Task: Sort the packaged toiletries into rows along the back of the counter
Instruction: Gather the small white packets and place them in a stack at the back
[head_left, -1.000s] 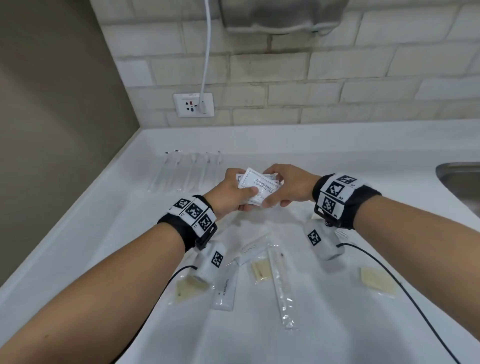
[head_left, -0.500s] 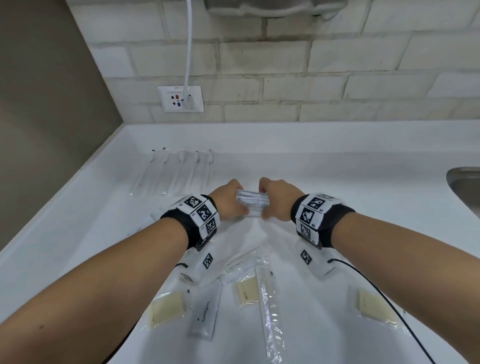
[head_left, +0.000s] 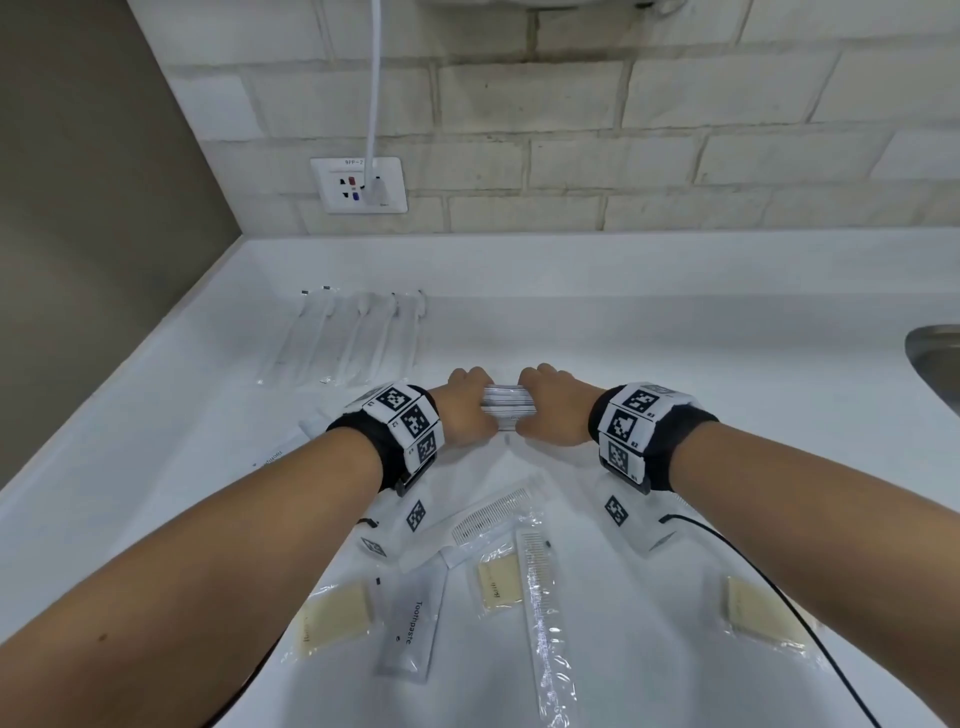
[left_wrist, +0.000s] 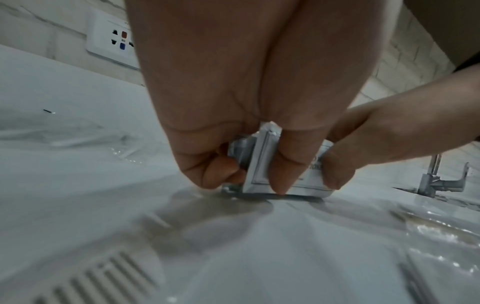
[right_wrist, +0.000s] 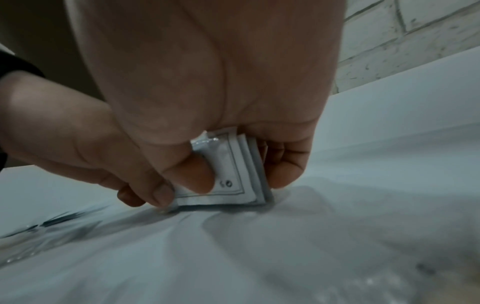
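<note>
A small stack of white sachets (head_left: 506, 410) stands on edge on the white counter (head_left: 675, 364), held between both hands. My left hand (head_left: 467, 405) pinches its left end, thumb in front and fingers behind (left_wrist: 280, 176). My right hand (head_left: 550, 408) pinches the right end of the sachet stack (right_wrist: 233, 181) the same way. The stack's lower edge (left_wrist: 285, 192) touches the counter. A row of wrapped toothbrushes (head_left: 353, 338) lies at the back left. Nearer me lie a toothpaste sachet (head_left: 410, 623), two wrapped combs (head_left: 540, 597) and several yellowish soap packets (head_left: 332, 618).
A wall socket (head_left: 358, 184) with a white cable sits above the counter's back edge. The sink rim (head_left: 935, 358) shows at the far right, with a tap (left_wrist: 436, 179) beyond it. A brown wall (head_left: 104, 208) bounds the left side. A second toothpaste sachet (head_left: 280, 452) lies beside my left forearm.
Both hands have carried the sachet stack forward and down, turning it from flat in the air to standing on edge on the counter.
</note>
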